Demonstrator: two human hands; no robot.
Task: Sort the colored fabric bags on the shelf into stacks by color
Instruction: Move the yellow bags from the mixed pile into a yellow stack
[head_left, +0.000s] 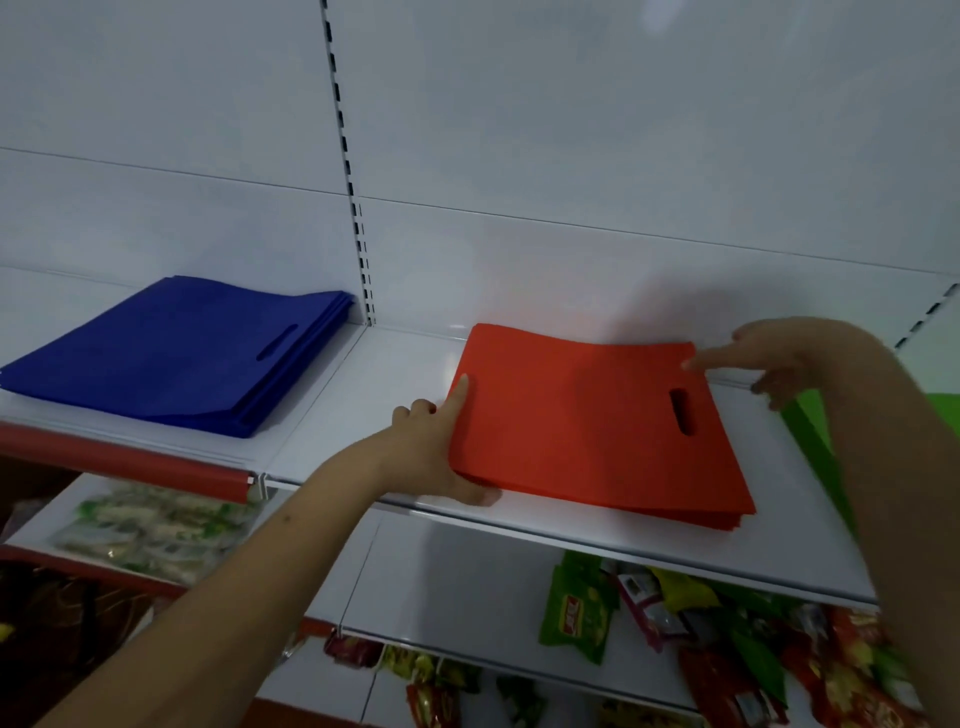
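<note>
Orange bag stack (587, 426): mid-shelf, both hands squaring it.
Left hand (436, 447) open, flat against the stack's 9 o'clock edge, thumb under the front corner. Right hand (779, 358) open, fingertips touching the 2 o'clock corner. Stack's long axis runs 9-to-3, handle slot toward 3. Blue stack (182, 353) well apart at 9 o'clock; green bags (810, 441) just beside at 3, under the right forearm, so the right hand's nearer for them.

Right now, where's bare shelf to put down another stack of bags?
Best patch: the white shelf between the blue bags and the orange bags, though the left hand sits at its right edge. A narrow strip runs in front of the orange bags. Right end is crowded: right hand and green bags.
</note>
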